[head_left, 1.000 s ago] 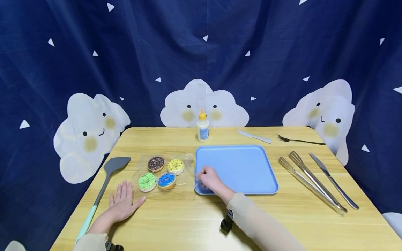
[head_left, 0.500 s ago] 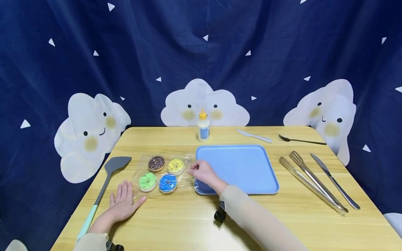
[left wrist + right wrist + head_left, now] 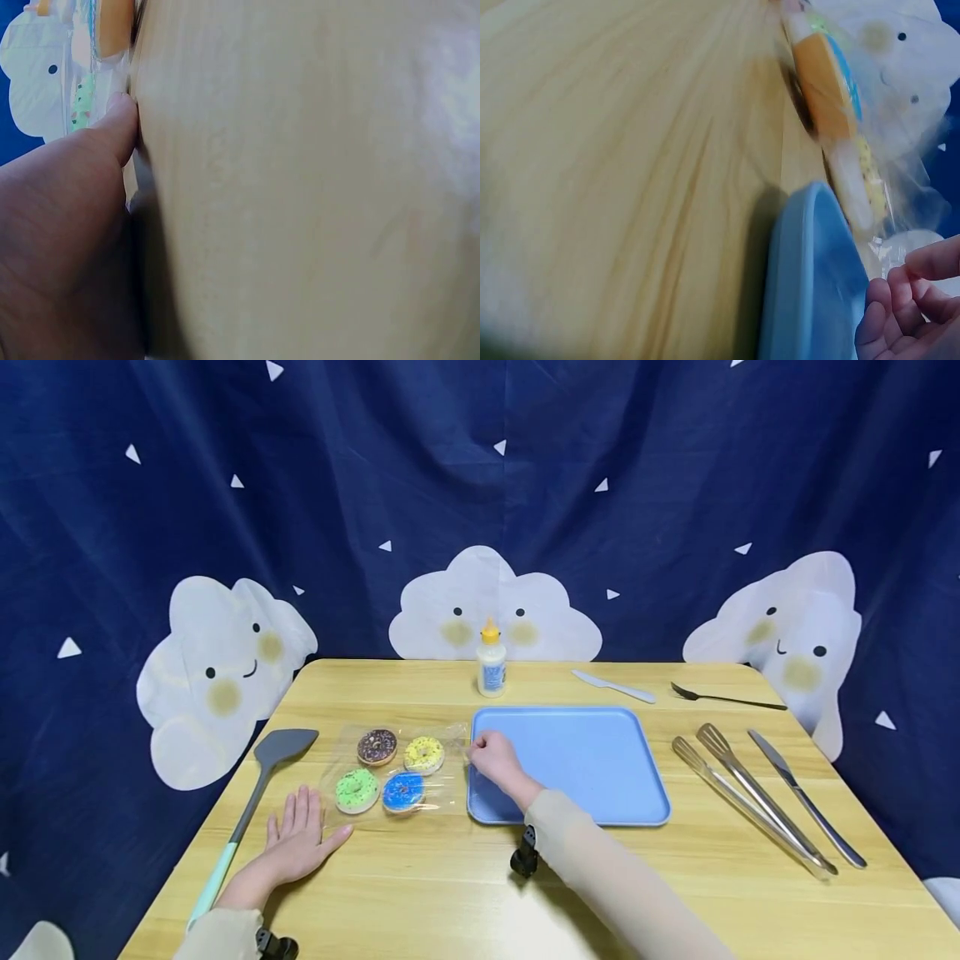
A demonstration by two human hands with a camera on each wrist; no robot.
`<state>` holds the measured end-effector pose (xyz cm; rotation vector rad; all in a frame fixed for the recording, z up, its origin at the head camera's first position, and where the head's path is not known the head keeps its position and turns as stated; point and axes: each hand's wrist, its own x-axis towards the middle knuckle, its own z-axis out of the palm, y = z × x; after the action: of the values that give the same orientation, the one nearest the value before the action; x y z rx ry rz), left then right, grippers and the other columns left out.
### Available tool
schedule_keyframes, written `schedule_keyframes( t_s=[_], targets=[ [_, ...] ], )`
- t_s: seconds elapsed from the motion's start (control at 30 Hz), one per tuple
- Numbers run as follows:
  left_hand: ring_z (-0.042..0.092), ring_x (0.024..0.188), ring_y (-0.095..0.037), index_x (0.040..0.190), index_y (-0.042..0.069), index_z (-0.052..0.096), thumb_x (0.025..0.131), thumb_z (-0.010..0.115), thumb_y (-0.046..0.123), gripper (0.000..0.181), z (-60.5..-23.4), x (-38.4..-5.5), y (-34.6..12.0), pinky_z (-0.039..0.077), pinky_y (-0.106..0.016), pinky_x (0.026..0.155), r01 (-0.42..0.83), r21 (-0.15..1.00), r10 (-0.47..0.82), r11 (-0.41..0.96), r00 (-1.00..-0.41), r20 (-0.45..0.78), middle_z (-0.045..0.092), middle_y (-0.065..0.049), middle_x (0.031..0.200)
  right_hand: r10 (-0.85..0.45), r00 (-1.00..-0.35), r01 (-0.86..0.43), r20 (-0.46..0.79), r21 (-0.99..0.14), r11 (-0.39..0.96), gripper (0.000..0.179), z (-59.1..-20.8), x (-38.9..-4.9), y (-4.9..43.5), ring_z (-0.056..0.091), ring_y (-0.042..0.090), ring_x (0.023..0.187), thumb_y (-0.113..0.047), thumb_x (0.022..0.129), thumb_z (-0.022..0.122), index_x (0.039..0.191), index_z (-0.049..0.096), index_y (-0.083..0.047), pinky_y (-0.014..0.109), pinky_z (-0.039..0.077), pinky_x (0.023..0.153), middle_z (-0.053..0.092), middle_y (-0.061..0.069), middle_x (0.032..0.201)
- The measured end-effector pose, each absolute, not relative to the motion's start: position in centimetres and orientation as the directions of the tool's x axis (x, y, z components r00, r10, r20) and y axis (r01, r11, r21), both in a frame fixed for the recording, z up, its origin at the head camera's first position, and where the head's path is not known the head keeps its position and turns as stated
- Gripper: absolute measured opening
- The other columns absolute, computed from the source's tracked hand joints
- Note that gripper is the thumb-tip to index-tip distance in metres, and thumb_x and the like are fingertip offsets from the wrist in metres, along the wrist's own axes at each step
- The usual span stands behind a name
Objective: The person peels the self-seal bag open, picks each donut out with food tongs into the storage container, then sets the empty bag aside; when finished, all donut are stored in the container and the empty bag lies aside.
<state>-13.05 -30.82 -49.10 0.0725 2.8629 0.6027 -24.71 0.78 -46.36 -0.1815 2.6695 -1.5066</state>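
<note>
A clear plastic bag [image 3: 444, 797] lies left of centre with several toy donuts in it: chocolate brown [image 3: 377, 747], yellow [image 3: 424, 755], green [image 3: 357, 791] and blue [image 3: 403, 792]. My left hand [image 3: 296, 847] lies flat on the table, fingers straight and thumb spread, beside the bag's lower left corner. Over the left rim of the blue tray [image 3: 577, 768], my right hand [image 3: 497, 758] pinches the bag's right edge between thumb and curled fingers. The right wrist view shows those fingertips [image 3: 904, 274] against the thin film, with the donuts standing out beyond the tray rim.
A grey spatula [image 3: 281, 747] with a mint handle lies left of the left hand. Behind the tray are a glue bottle [image 3: 491, 664], a pale knife [image 3: 613, 686] and a dark fork [image 3: 723, 698]. Metal tongs [image 3: 750, 802] and a table knife [image 3: 806, 797] lie at the right.
My right hand has moved from low over the tray's left side up to the bag's right edge, which now lies flatter. The blue donut settled flat. My left hand stays in place.
</note>
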Motion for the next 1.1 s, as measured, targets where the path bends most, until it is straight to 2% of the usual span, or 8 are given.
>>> schedule_keyframes(
  t_s=[0.1, 0.33, 0.4, 0.53, 0.63, 0.8, 1.1],
  targets=[
    [-0.024, 0.13, -0.045, 0.139, -0.016, -0.006, 0.091, 0.038, 0.062, 0.102, -49.2, -13.1, -30.9, -0.024, -0.063, 0.094, -0.003, 0.405, 0.09, 0.914, -0.974, -0.209, -0.02, -0.033, 0.144, -0.125, -0.992, -0.04, -0.022, -0.88, 0.473, 0.013, -46.7, -24.9, 1.2, 0.052, 0.014, 0.051, -0.002, 0.08, 0.055, 0.068, 0.052, -0.006, 0.025, 0.044, 0.049, 0.057, 0.004, 0.064],
    [-0.027, 0.129, -0.044, 0.139, -0.015, -0.009, 0.09, 0.035, 0.065, 0.104, -49.8, -13.4, -31.1, -0.028, -0.06, 0.092, 0.018, 0.423, 0.101, 0.906, -0.979, -0.176, -0.023, -0.032, 0.144, -0.113, -0.982, 0.098, -0.15, -0.922, 0.374, 0.009, -46.7, -25.1, 1.9, 0.051, 0.016, 0.05, -0.004, 0.084, 0.054, 0.075, 0.054, -0.005, 0.024, 0.04, 0.042, 0.06, 0.008, 0.07],
    [-0.026, 0.13, -0.044, 0.14, -0.015, -0.008, 0.089, 0.035, 0.066, 0.104, -49.8, -13.4, -31.1, -0.026, -0.061, 0.093, 0.011, 0.411, 0.093, 0.912, -0.979, -0.18, -0.022, -0.032, 0.144, -0.115, -0.984, 0.085, -0.139, -0.919, 0.385, 0.007, -46.5, -25.2, 1.9, 0.052, 0.016, 0.054, -0.009, 0.085, 0.06, 0.08, 0.057, -0.004, 0.024, 0.043, 0.046, 0.059, 0.008, 0.074],
    [-0.024, 0.13, -0.046, 0.139, -0.016, -0.007, 0.09, 0.038, 0.062, 0.102, -49.2, -13.1, -30.8, -0.025, -0.063, 0.093, -0.002, 0.419, 0.09, 0.908, -0.976, -0.201, -0.02, -0.033, 0.144, -0.153, -0.986, -0.01, -0.059, -0.909, 0.416, 0.017, -46.2, -25.3, 1.0, 0.052, 0.015, 0.065, -0.018, 0.084, 0.068, 0.087, 0.061, -0.003, 0.027, 0.046, 0.057, 0.058, 0.005, 0.079],
    [-0.023, 0.129, -0.047, 0.139, -0.017, -0.005, 0.091, 0.041, 0.059, 0.101, -48.9, -12.9, -30.7, -0.024, -0.064, 0.092, -0.009, 0.43, 0.087, 0.903, -0.975, -0.204, -0.019, -0.035, 0.143, -0.17, -0.985, -0.062, -0.019, -0.889, 0.455, 0.018, -46.2, -25.4, 0.1, 0.051, 0.014, 0.067, -0.018, 0.082, 0.07, 0.082, 0.061, -0.003, 0.026, 0.045, 0.059, 0.057, 0.003, 0.076],
    [-0.023, 0.13, -0.047, 0.138, -0.018, -0.005, 0.092, 0.04, 0.058, 0.1, -48.9, -12.8, -30.7, -0.024, -0.063, 0.093, 0.0, 0.428, 0.093, 0.904, -0.976, -0.196, -0.019, -0.034, 0.143, -0.133, -0.991, -0.073, 0.008, -0.865, 0.497, 0.016, -46.4, -25.9, -0.7, 0.048, 0.014, 0.062, -0.011, 0.081, 0.069, 0.071, 0.059, -0.004, 0.024, 0.042, 0.056, 0.053, 0.0, 0.067],
    [-0.024, 0.13, -0.046, 0.139, -0.016, -0.006, 0.091, 0.039, 0.061, 0.102, -49.0, -12.8, -30.8, -0.025, -0.062, 0.093, 0.007, 0.422, 0.094, 0.906, -0.978, -0.185, -0.02, -0.033, 0.144, -0.093, -0.996, -0.037, -0.001, -0.911, 0.411, 0.011, -46.6, -26.4, -0.2, 0.046, 0.013, 0.059, -0.001, 0.079, 0.059, 0.069, 0.057, -0.004, 0.021, 0.038, 0.049, 0.052, 0.002, 0.066]
  ],
)
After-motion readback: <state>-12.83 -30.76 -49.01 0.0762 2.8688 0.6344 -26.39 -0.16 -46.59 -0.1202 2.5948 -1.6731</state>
